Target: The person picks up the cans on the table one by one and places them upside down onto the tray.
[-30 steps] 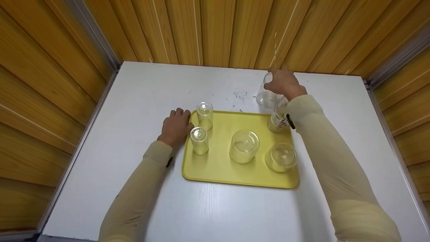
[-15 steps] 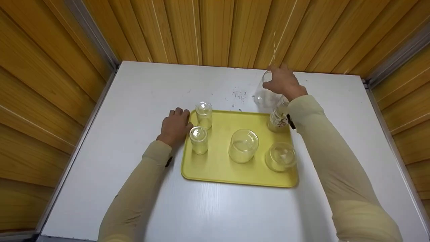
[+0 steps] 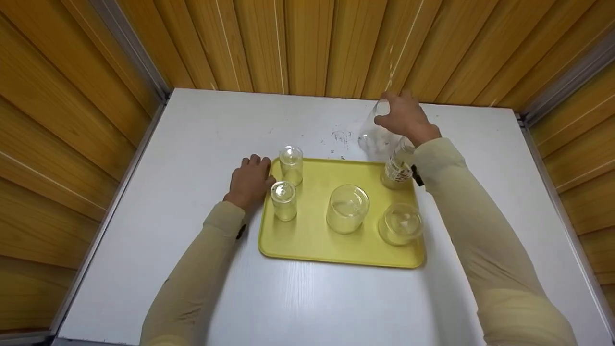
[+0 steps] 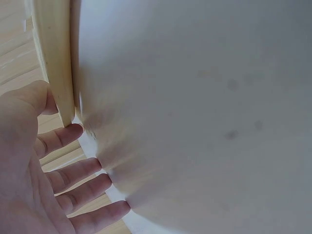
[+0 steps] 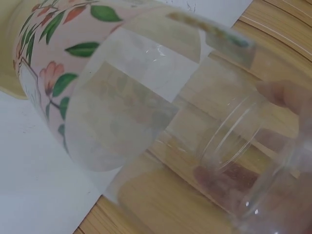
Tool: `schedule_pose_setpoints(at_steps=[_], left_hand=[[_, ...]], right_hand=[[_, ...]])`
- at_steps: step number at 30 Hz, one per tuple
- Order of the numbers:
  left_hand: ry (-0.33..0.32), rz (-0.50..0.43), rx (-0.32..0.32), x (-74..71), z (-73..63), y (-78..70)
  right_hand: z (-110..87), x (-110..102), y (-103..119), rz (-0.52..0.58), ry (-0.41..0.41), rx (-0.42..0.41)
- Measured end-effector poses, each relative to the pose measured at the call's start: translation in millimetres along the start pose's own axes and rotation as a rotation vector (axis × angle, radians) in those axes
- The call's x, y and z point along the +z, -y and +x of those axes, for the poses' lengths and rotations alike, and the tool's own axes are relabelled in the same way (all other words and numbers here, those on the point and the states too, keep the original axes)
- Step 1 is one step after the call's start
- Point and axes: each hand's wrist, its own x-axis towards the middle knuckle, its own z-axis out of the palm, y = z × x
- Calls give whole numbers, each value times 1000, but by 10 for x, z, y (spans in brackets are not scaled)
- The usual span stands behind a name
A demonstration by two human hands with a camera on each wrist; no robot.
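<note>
At the far right of the table, in the head view, my right hand (image 3: 406, 115) grips the upper end of a clear glass vessel (image 3: 369, 137) that is wider toward its base. The right wrist view shows its fingers (image 5: 285, 95) curled round the clear glass, seen partly through a nearer glass bottle (image 5: 85, 51) with a floral print. That printed bottle (image 3: 397, 168) stands at the back right corner of a yellow tray (image 3: 307, 250). My left hand (image 3: 248, 182) rests at the tray's left edge, its thumb at the rim (image 4: 58, 58) and its fingertips on the white table.
Two narrow clear glasses (image 3: 291, 166) stand along the tray's left side. A wide glass (image 3: 348, 209) is near its middle and another wide glass (image 3: 400, 225) at its front right. A wood-slat wall (image 3: 307, 48) rises behind the white table (image 3: 307, 298).
The base of the clear glass vessel has shifted a little left, tilting it more, while my right hand has moved slightly left. My left hand stays at the tray's edge.
</note>
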Motion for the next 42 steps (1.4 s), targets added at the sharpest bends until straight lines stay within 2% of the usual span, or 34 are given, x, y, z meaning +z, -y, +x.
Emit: schedule_pose_setpoints(at_steps=[12,27,42], left_hand=[[-23,0,7,-14,-19,-16],[-21,16,4,3,-19,10],[-19,5,1,-6,-32,-1]], right_hand=[[-62,2,8,113,-38,-25],[-147,-26,35,246,-59,-46],[-288,-6,-14,393,-141,-103]])
